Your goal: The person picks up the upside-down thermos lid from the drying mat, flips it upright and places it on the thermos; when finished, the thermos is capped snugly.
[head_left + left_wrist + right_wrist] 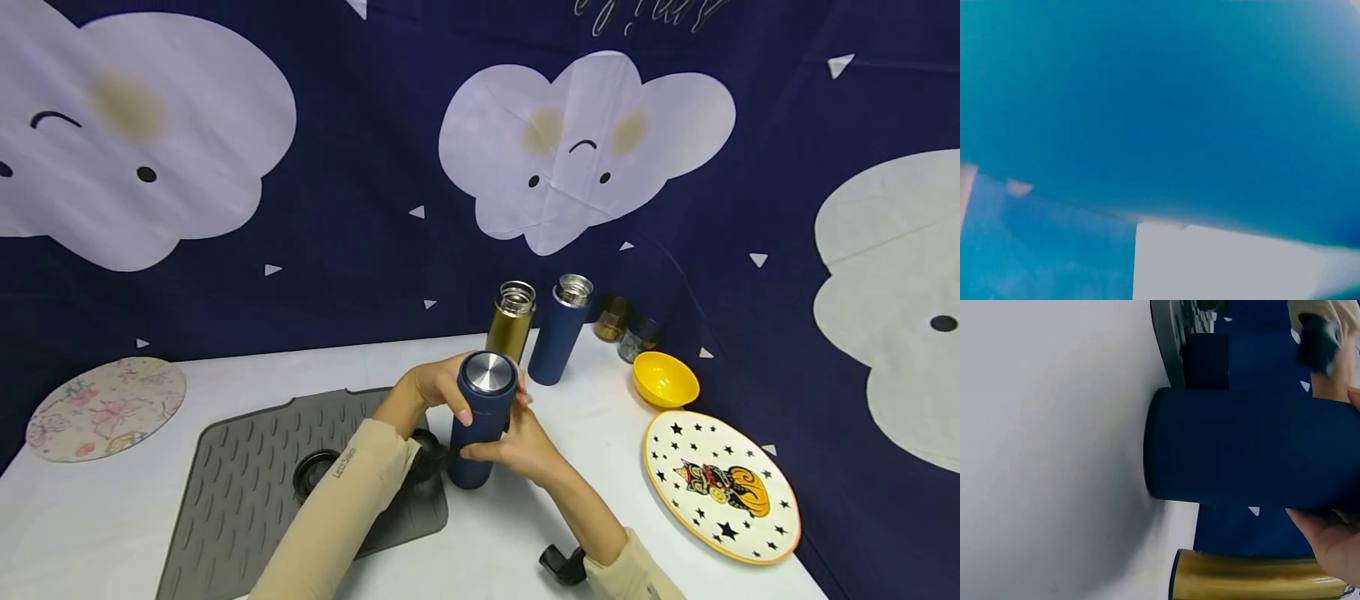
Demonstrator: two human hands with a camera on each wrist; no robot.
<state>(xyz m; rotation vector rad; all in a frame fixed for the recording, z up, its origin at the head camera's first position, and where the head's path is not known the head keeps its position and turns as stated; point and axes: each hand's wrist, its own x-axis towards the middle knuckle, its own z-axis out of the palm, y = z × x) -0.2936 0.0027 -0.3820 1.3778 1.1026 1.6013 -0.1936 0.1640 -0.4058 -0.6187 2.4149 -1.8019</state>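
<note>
Both hands grip a dark blue thermos that stands upright, topped by a blue lid with a silver disc. My left hand holds it high up, just under the lid, while my right hand wraps it lower, thumb across the front. In the right wrist view the thermos lies sideways across the picture, its base right at the white tabletop. A blurred blue surface fills most of the left wrist view. Behind the hands stand an uncapped gold thermos and an uncapped blue thermos.
A grey drying mat with black round parts lies at left, beyond it a floral round mat. On the right are two small jars, a yellow bowl and a star-patterned plate. A cloud-print cloth hangs behind.
</note>
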